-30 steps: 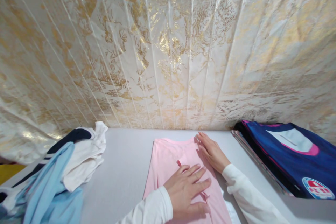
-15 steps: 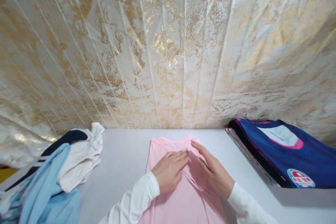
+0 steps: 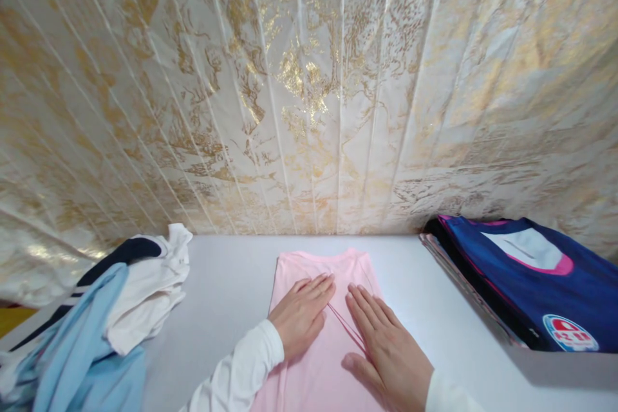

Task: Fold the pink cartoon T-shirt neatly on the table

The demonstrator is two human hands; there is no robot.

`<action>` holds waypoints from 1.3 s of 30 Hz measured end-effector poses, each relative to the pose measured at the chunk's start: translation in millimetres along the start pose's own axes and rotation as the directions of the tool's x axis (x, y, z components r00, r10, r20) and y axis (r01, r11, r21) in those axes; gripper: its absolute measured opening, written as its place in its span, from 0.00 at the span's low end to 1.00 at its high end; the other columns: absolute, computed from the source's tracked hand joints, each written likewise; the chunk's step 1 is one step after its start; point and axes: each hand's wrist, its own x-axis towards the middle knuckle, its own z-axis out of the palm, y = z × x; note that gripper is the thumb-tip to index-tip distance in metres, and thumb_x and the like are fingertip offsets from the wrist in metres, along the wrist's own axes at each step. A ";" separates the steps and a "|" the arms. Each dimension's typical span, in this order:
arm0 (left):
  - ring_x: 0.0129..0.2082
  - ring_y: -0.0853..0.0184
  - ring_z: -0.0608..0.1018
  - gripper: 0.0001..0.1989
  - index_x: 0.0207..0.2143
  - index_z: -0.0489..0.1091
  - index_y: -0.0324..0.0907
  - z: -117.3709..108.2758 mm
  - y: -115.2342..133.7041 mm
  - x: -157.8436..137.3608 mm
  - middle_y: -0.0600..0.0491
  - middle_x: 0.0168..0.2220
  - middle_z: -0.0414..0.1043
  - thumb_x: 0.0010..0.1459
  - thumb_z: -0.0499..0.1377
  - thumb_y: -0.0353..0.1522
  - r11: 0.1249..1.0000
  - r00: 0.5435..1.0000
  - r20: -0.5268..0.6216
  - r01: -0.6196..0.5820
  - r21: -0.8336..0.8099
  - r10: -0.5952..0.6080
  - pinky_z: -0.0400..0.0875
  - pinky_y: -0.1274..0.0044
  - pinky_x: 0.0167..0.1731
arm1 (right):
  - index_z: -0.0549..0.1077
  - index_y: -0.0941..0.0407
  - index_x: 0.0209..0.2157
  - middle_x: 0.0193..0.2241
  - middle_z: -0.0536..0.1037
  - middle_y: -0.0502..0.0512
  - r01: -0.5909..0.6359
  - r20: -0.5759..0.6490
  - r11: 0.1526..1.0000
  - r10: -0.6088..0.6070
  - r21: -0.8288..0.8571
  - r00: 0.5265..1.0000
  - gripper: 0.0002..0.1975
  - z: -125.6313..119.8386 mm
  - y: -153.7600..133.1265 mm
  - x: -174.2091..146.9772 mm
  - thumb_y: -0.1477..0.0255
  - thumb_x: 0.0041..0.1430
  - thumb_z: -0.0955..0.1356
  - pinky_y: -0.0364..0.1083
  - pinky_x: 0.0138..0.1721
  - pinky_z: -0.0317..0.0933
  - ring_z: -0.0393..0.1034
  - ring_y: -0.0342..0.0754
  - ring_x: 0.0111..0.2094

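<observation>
A pink shirt lies in a narrow folded strip on the white table, its neckline toward the wall. My left hand rests flat on its upper left part, fingers stretched out toward the middle. On the right side of the fabric, my right hand lies palm down with its fingers extended and its thumb apart. Between the two hands a folded edge runs diagonally across the cloth. Neither hand grips the fabric. The shirt's lower end runs out of the picture.
A loose heap of clothes, light blue, white and navy, lies on the left. At the right stands a stack of folded garments with a navy shirt on top. Behind the white table hangs a gold-patterned curtain.
My right hand has come down from a raised, tilted pose to lie flat on the shirt. The fold under it now lies flatter. My left hand has shifted slightly left.
</observation>
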 end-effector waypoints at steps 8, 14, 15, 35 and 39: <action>0.61 0.62 0.57 0.19 0.53 0.62 0.42 -6.0 11.4 4.1 0.48 0.60 0.58 0.60 0.50 0.25 0.998 0.985 -0.165 -0.048 -0.027 0.043 0.51 0.66 0.57 | 0.64 0.58 0.54 0.54 0.68 0.63 -0.041 -0.169 0.995 0.055 0.087 0.984 0.19 -15.6 -6.0 0.1 0.67 0.64 0.60 0.54 0.51 0.59 0.61 0.55 0.55; 0.42 0.66 0.69 0.04 0.36 0.66 0.43 -8.4 30.5 16.9 0.54 0.38 0.69 0.60 0.55 0.26 0.994 0.972 -0.230 -0.064 -0.094 0.041 0.61 0.73 0.44 | 0.64 0.54 0.30 0.29 0.71 0.53 -0.128 -0.184 0.973 0.163 0.190 0.969 0.03 -26.6 -16.9 1.4 0.75 0.58 0.63 0.49 0.32 0.60 0.64 0.49 0.30; 0.41 0.66 0.69 0.04 0.36 0.66 0.43 -7.7 31.3 18.4 0.55 0.38 0.69 0.59 0.56 0.26 0.993 0.977 -0.210 -0.067 -0.092 0.046 0.61 0.74 0.43 | 0.64 0.54 0.29 0.28 0.70 0.52 -0.137 -0.176 0.974 0.169 0.180 0.970 0.04 -25.1 -17.7 1.9 0.75 0.56 0.63 0.48 0.31 0.59 0.63 0.49 0.30; 0.38 0.66 0.68 0.05 0.33 0.67 0.42 -0.2 24.6 19.4 0.55 0.38 0.67 0.55 0.61 0.28 0.990 0.973 -0.202 -0.127 -0.056 0.113 0.62 0.76 0.41 | 0.62 0.54 0.28 0.25 0.68 0.52 -0.029 -0.244 0.998 0.043 0.060 0.969 0.11 -19.9 -17.3 3.4 0.77 0.63 0.57 0.47 0.29 0.55 0.62 0.48 0.27; 0.37 0.67 0.68 0.03 0.33 0.66 0.42 -1.6 25.0 18.4 0.55 0.38 0.68 0.57 0.59 0.27 0.988 0.970 -0.200 -0.148 -0.030 0.139 0.62 0.76 0.40 | 0.63 0.54 0.28 0.26 0.68 0.52 -0.013 -0.229 0.998 0.026 0.059 0.973 0.10 -20.5 -17.3 3.5 0.76 0.62 0.57 0.47 0.30 0.55 0.61 0.48 0.27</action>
